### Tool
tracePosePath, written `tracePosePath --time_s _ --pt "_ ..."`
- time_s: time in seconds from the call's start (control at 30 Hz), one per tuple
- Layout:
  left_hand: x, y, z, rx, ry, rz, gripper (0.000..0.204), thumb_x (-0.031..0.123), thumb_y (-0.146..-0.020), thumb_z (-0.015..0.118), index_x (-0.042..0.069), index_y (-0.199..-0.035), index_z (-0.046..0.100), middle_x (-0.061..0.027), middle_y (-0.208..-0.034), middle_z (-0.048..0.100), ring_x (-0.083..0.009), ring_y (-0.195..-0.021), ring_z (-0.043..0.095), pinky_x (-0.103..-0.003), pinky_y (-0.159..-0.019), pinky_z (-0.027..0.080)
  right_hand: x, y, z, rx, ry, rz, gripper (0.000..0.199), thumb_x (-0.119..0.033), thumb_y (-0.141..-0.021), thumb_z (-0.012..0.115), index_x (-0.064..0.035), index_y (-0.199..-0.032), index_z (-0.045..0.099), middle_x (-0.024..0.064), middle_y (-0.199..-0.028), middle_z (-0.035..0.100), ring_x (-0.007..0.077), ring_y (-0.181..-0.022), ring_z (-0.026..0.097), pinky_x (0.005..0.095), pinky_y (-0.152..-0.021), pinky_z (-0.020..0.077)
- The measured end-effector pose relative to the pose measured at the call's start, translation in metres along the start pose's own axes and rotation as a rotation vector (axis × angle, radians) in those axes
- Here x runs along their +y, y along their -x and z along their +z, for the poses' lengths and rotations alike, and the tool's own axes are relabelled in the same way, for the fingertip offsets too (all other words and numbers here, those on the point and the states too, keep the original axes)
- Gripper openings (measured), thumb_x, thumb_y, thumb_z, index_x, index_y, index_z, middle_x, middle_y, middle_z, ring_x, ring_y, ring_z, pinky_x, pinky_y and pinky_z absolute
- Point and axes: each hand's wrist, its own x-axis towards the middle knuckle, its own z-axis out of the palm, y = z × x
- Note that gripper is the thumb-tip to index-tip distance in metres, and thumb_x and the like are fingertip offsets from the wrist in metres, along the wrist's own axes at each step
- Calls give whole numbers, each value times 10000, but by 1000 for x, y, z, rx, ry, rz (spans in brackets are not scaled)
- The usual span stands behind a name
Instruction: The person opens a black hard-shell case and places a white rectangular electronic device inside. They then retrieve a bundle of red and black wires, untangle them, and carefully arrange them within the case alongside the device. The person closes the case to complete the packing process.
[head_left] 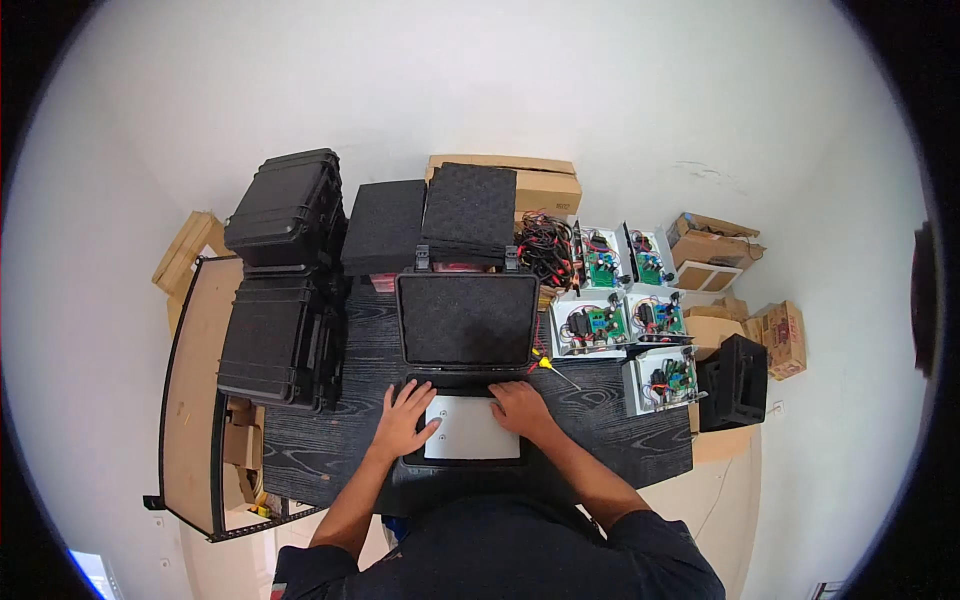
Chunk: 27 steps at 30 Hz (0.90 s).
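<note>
A hard black case (412,461) lies open in front of me, its raised lid lined with dark foam (468,318). Set into its base is a flat silver-grey metal panel (474,428) with a few small round fittings near its left side. My left hand (404,420) rests at the panel's left edge, fingers spread toward the hinge and thumb over the metal. At the panel's upper right corner, my right hand (520,408) lies with its fingers stretched out along the rim and onto the edge. Neither hand grips anything.
Black cases (275,335) are stacked at the left. Foam sheets (470,205) and a cardboard box (548,185) stand behind the open lid. Bundled cables (546,252), several open units with circuit boards (590,325) and a screwdriver (543,361) lie on the right of the black table (625,425).
</note>
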Motion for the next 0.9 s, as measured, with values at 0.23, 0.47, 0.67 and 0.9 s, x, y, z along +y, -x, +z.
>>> tracePosePath --time_s 0.23,0.47,0.67,0.9 --pt "8 10 12 19 34 -54 731 532 -988 605 63 -1538 496 -141 -1653 407 -411 -1546 297 -681 -1234 171 6 -37 -66 341 -136 77 97 -117 -915 675 -46 -864 714 169 -825 735 313 -731 732 426 -673 571" --pt "8 9 13 27 66 -74 711 503 -981 630 54 -1520 513 -150 -1646 417 -426 -1539 307 -666 -1234 198 112 -146 -112 698 -320 395 145 -161 -984 661 -23 -1014 694 106 -741 662 217 -636 620 348 -635 505" --pt "6 8 16 57 97 -71 686 473 -972 643 68 -1515 531 -126 -1640 433 -399 -1538 320 -649 -1236 210 162 -214 -115 437 41 303 350 -148 -904 700 -32 -1233 669 193 -1221 694 383 -1161 648 458 -1014 518" --pt "7 6 13 71 121 -80 665 433 -960 670 59 -1497 550 -130 -1625 455 -399 -1528 339 -646 -1230 234 177 -244 -111 292 126 443 166 -197 -958 689 -76 -1039 769 163 -1064 747 389 -1044 689 482 -931 555"
